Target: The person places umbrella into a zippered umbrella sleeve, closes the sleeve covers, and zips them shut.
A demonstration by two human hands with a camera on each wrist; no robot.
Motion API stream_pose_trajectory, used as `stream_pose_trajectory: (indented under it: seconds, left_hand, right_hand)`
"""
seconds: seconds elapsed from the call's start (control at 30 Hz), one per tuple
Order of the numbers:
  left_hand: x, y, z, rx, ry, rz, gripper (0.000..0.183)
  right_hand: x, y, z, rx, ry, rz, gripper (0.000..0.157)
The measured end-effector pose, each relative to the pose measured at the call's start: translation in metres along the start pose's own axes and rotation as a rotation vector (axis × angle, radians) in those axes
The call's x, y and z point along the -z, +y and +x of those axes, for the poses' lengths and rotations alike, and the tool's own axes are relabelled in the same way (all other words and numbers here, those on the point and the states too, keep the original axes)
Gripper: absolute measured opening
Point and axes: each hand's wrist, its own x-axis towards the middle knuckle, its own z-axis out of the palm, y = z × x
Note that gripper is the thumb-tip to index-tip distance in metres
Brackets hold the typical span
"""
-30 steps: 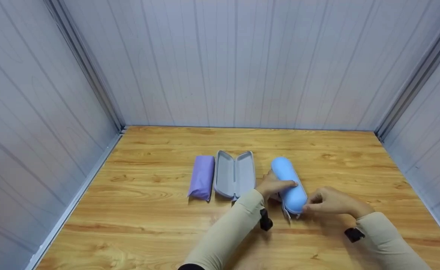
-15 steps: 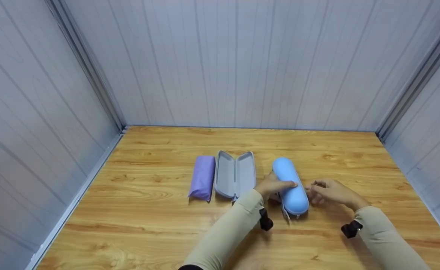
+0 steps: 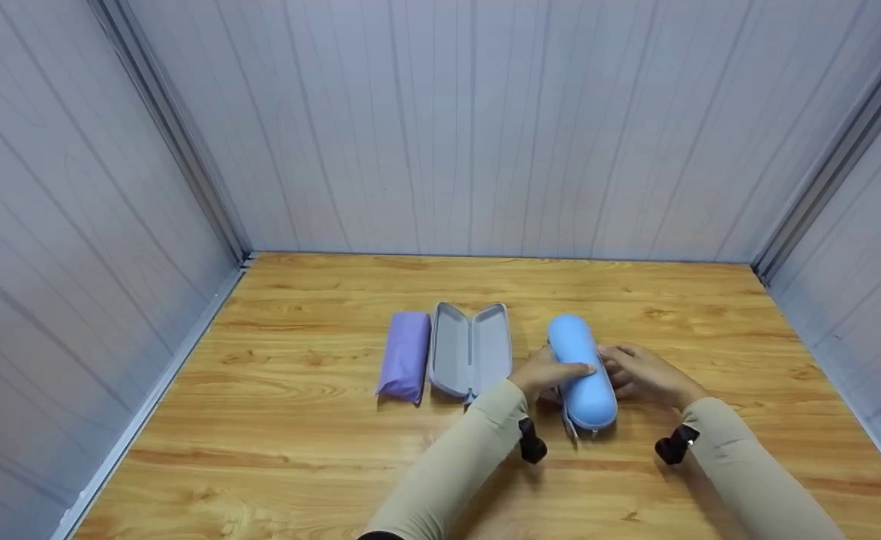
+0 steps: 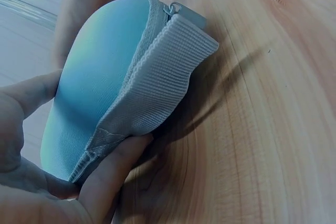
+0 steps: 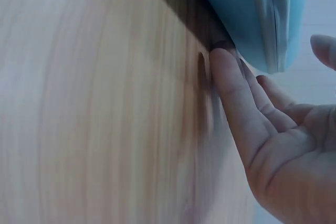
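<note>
the left hand [image 3: 541, 372] grips a rounded blue case [image 3: 587, 391] with a ribbed strap [image 4: 153, 81], the right hand [image 3: 644, 375] straight-fingered beside it.

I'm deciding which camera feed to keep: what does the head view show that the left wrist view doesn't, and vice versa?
Only head: the purple pouch and open grey case, both left of the blue case.

Only left wrist: the ribbed weave of the strap along the blue case's seam.

Both: the blue case, the left grip holding it, part of the right grip beyond it, and the wooden table.
</note>
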Motion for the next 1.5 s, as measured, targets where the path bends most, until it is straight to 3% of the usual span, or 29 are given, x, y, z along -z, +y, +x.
stream_pose_trajectory:
  seconds: [0.3,0.63,1.07,1.13,1.37,1.5]
  left_hand:
    - [0.0,0.001,-0.001,-0.015,-0.046,0.015,0.061]
    - [-0.002,0.002,-0.003,-0.023,-0.029,0.068,0.052]
    - [0.003,0.012,-0.014,-0.063,-0.06,0.269,0.055]
    - [0.004,0.014,-0.018,-0.082,-0.066,0.319,0.059]
    - [0.005,0.022,-0.032,-0.121,-0.042,0.703,0.074]
    - [0.005,0.024,-0.038,-0.159,-0.04,0.787,0.072]
  right_hand:
    - [-0.01,-0.004,0.01,-0.064,0.012,0.037,0.082]
    - [-0.012,-0.002,0.014,-0.081,0.016,0.104,0.087]
    - [-0.014,-0.002,0.012,-0.084,0.047,0.088,0.088]
    - [-0.013,-0.002,0.012,-0.083,0.043,0.086,0.088]
    - [-0.013,-0.002,0.011,-0.098,0.065,0.089,0.087]
    - [-0.013,-0.002,0.011,-0.095,0.067,0.085,0.087]
